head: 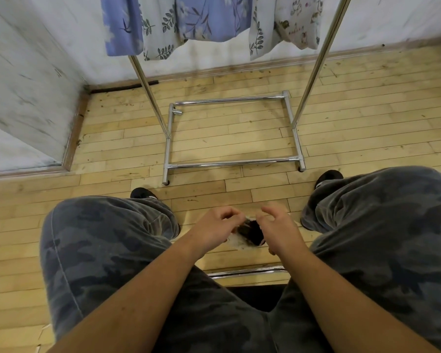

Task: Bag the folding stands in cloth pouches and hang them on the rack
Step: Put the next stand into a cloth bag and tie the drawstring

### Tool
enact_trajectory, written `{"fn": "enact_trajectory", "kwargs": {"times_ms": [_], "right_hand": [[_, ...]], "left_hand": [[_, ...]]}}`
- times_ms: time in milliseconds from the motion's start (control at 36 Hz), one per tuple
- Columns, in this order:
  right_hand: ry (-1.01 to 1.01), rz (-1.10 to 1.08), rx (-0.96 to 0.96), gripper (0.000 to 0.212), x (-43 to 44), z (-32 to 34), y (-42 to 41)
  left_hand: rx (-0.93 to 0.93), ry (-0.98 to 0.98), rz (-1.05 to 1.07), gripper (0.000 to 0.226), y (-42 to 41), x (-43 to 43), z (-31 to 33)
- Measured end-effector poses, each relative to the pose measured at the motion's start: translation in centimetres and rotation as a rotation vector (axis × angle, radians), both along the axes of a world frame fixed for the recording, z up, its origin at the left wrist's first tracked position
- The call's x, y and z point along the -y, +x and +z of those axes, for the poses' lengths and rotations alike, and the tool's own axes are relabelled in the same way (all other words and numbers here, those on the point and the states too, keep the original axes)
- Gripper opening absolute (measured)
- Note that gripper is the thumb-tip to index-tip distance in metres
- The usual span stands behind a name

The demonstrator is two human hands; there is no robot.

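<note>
Between my knees I hold a small pale cloth pouch [240,242] with a dark folding stand [252,231] showing in its mouth. My left hand [215,225] pinches the pouch's top edge on the left side. My right hand [278,225] has its fingers curled at the right side of the mouth, and much of the pouch is hidden behind both hands. Ahead stands the chrome rack [233,163]; several printed cloth pouches [204,21] hang from its top.
I sit with my camouflage-trousered legs [107,250] spread over a wooden floor. The rack's base frame lies close in front of my feet. A white wall and skirting board run behind it, with a corner at the left. A chrome bar [245,272] sits below my hands.
</note>
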State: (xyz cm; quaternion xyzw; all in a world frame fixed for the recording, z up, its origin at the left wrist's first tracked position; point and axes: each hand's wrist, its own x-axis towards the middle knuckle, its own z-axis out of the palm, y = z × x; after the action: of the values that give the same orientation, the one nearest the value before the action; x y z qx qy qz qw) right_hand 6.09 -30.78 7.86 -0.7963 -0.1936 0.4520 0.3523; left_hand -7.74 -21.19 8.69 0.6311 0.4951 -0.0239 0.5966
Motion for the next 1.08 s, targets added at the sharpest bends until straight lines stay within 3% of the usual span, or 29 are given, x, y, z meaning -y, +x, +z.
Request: {"fn": "enact_trajectory", "kwargs": {"times_ms": [333,667,944,1083], "right_hand": [[-0.071,0.284,0.101,0.027,0.5,-1.0,-0.8],[-0.093,0.305,0.274,0.017,0.5,-2.1,-1.9],[-0.165,0.189,0.263,0.014,0.0,-1.3,-1.0],[-0.060,0.061,0.101,0.016,-0.2,-1.0,-0.2]], "left_hand": [[0.138,-0.144,0.146,0.029,-0.7,-0.6,1.4],[0.163,-0.129,0.008,0.043,-0.5,0.3,2.2],[0.203,-0.227,-0.121,0.028,-0.4,0.6,2.9],[0.081,-0.045,-0.179,0.007,0.1,0.8,1.9]]}}
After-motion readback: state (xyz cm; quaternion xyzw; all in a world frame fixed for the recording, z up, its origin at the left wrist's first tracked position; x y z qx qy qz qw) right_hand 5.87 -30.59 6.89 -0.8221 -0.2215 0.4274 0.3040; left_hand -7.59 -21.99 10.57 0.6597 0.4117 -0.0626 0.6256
